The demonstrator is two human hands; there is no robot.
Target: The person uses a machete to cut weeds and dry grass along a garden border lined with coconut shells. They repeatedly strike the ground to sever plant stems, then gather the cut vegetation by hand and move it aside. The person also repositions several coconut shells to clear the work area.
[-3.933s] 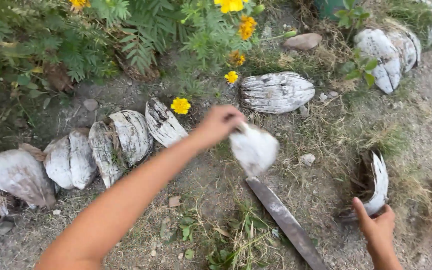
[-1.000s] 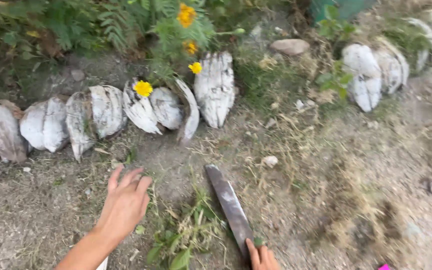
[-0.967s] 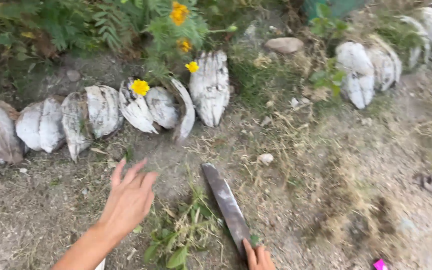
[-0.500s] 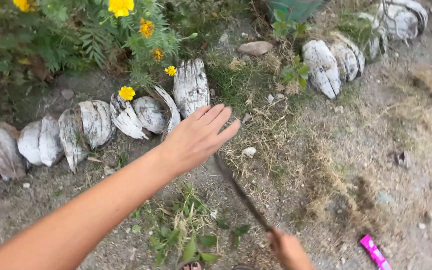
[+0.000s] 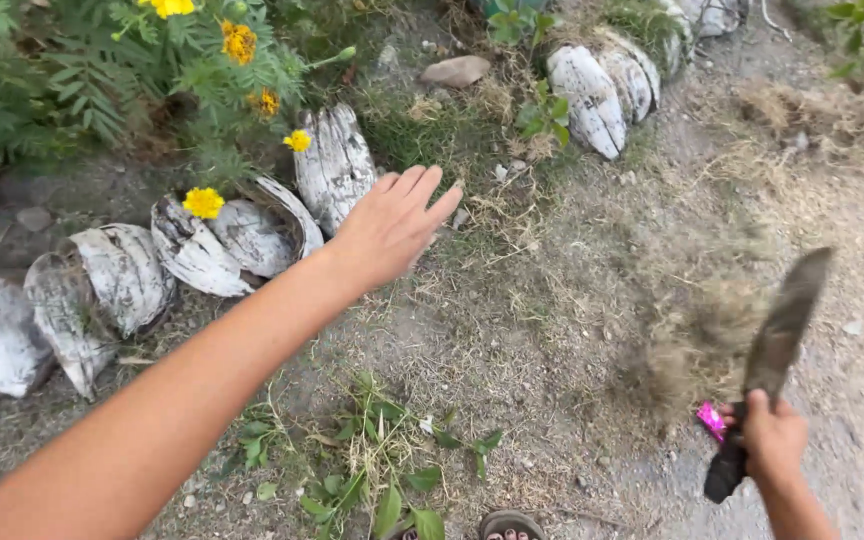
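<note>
The right hand (image 5: 774, 438) is closed around the dark handle of a machete (image 5: 778, 345), and the blade (grey and worn, a little blurred) points up and slightly away from the person, lifted off the ground. The landmark here is the row of coconut husks (image 5: 222, 235), pale grey and half buried along the edge of a flower bed. The machete is far to the right of this row, above a patch of dry grass (image 5: 697, 330). Just beside the right hand, on its left, a small pink wrapper (image 5: 711, 420) lies on the soil.

The left hand (image 5: 390, 226) is flat and released, fingers (image 5: 414, 183) stretched out together, holding nothing. It hovers at the right end of the row, just next to the upright husk (image 5: 333, 168); I cannot tell if it touches it. The bare left forearm (image 5: 162, 405) crosses the picture in front of the row.

Behind the row grow marigold plants (image 5: 202, 60) with yellow and orange flowers, and one yellow flower (image 5: 203, 202) hangs directly over a husk. A second group of husks (image 5: 604, 88) stands further right of the row, near a flat brownish stone (image 5: 456, 70). In front of the row, near the person, lie some green weeds (image 5: 377, 455) on the bare soil, and the toe of a sandal (image 5: 509, 525) shows at the lower edge.
</note>
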